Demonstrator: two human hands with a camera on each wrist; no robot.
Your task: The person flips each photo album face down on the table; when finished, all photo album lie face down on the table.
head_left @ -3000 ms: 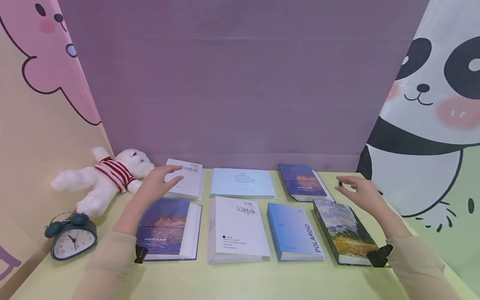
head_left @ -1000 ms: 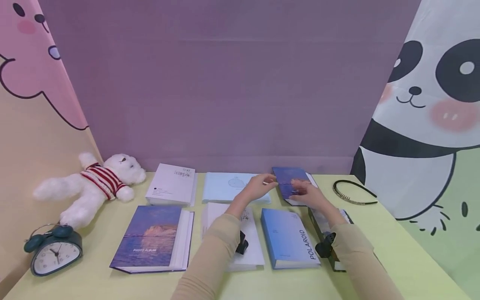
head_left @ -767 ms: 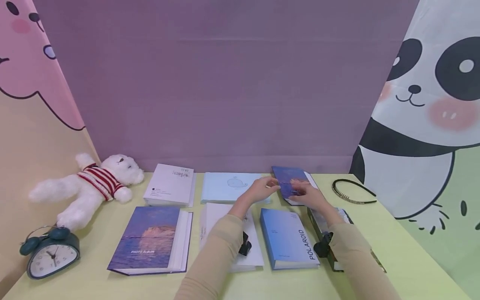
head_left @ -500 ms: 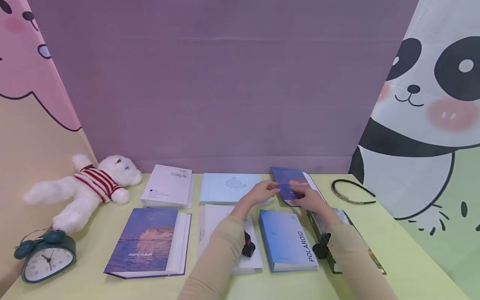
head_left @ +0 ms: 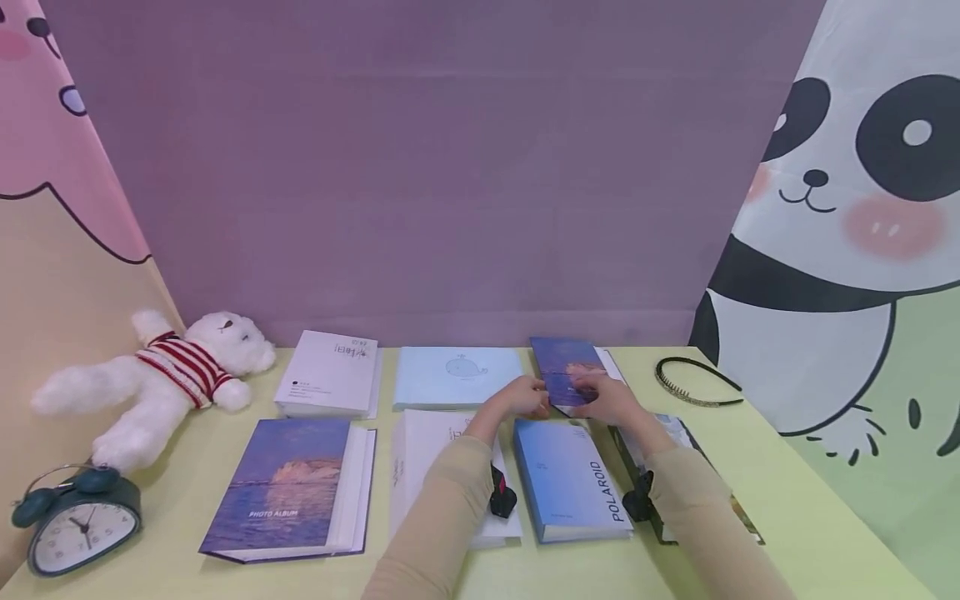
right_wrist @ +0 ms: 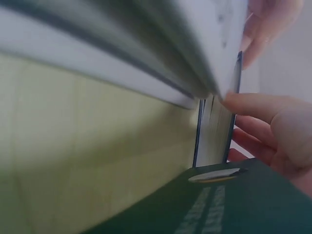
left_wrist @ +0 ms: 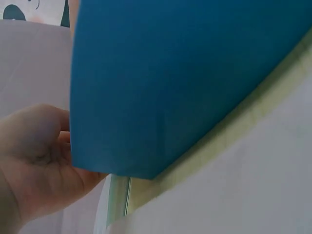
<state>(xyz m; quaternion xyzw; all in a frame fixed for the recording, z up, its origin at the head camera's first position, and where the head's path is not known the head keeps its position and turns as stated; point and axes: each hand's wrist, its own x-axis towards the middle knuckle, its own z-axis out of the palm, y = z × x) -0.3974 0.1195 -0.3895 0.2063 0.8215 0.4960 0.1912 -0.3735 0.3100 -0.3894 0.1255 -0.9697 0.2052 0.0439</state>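
Note:
In the head view my left hand [head_left: 517,398] reaches over the far end of the blue Polaroid album [head_left: 570,483], its fingers bent downward. My right hand [head_left: 611,402] lies over the front part of the small purple photo album [head_left: 555,367], thumb and fingers spread apart. The left wrist view has the Polaroid album's blue cover [left_wrist: 161,87] filling most of the picture, hiding the left fingertips. In the right wrist view the right thumb [right_wrist: 251,105] is right at a white page corner, its other fingers beside the purple album's dark-edged end [right_wrist: 212,136].
A black toothed headband [head_left: 675,390] lies at right rear. A landscape-covered album [head_left: 678,427] is under the right forearm. Around stand a white album [head_left: 427,442], another white one [head_left: 330,375], a whale album [head_left: 420,375], a large photo album [head_left: 285,483], teddy bear [head_left: 180,367] and alarm clock [head_left: 86,529].
Three seconds ago my right hand pinched the headband, now lying on the table. Both hands have since come together over the small purple album, then shifted slightly nearer the Polaroid album.

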